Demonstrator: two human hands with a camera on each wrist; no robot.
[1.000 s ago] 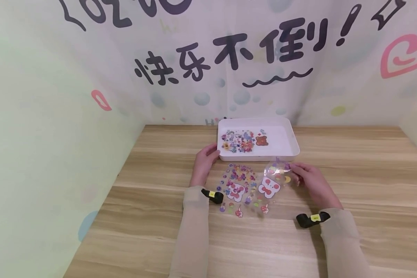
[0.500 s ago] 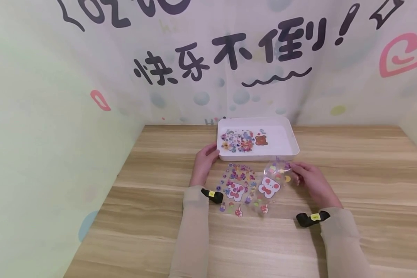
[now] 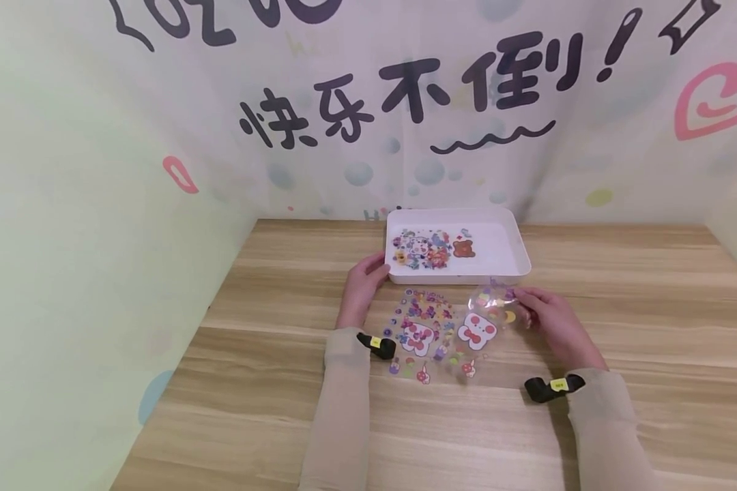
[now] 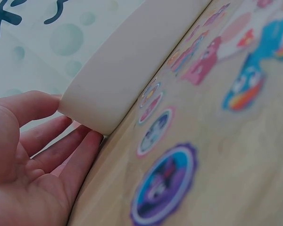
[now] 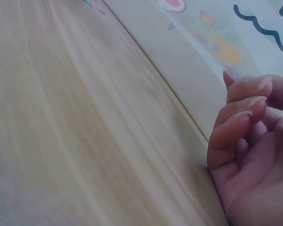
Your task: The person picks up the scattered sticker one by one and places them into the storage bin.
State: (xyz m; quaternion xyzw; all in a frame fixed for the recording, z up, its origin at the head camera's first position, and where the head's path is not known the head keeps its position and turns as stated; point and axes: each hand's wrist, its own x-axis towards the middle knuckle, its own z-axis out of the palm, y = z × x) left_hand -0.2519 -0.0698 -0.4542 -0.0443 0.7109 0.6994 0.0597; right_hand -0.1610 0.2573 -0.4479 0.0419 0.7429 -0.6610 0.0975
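Observation:
My left hand [image 3: 362, 283] holds the near left corner of a white tray [image 3: 454, 279]. In the left wrist view the thumb meets the tray's upper edge, and the fingers [image 4: 87, 146] reach its lower corner. Between thumb and curled fingers, my right hand [image 3: 555, 324] pinches the upper right corner of a clear sticker sheet [image 3: 476, 332] printed with a white bear; that corner is lifted and bent. Its left part overlaps or adjoins a second clear sticker sheet [image 3: 428, 310] with purple and round stickers, lying flat on the table in front of the tray. I cannot tell how far they overlap.
Inside the tray are more stickers, bunched toward its left side, and a brown bear sticker [image 3: 463, 248]. The wood-grain table [image 3: 270, 382] ends at a printed cloth backdrop [image 3: 319, 184] right behind the tray.

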